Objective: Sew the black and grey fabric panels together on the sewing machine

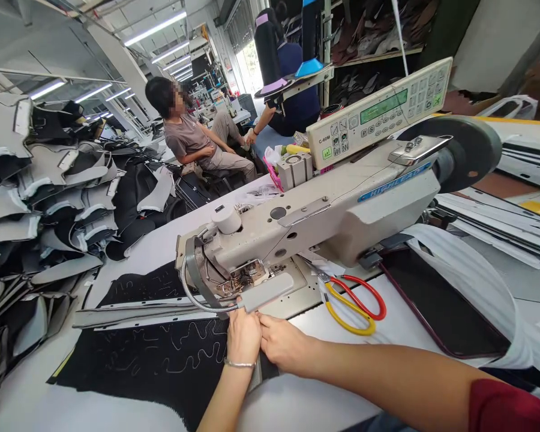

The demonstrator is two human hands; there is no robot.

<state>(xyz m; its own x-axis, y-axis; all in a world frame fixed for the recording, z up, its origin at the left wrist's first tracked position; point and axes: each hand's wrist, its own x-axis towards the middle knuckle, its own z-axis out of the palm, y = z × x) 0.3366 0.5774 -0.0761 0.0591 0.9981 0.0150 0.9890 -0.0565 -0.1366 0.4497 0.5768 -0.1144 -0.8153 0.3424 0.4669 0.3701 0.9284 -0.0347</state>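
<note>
A sewing machine (324,222) crosses the middle of the view, its head over a black fabric piece (162,360) with wavy stitch lines. Grey and white strips (148,309) run along that fabric toward the needle area. My left hand (243,335), with a bracelet at its wrist, is closed on the fabric just below the head; its fingertips are partly hidden. Against it, my right hand (284,345) is closed too, thumb and fingers pinching the fabric's near edge. Scissors (355,306) with red and yellow handles lie right of my hands.
A dark phone-like slab (441,306) rests at the right beside a white band (486,288). Stacked grey and black pieces (58,192) fill the left. Behind the machine's control panel (380,114) stand thread cones (267,54). Two people sit beyond the table (130,249).
</note>
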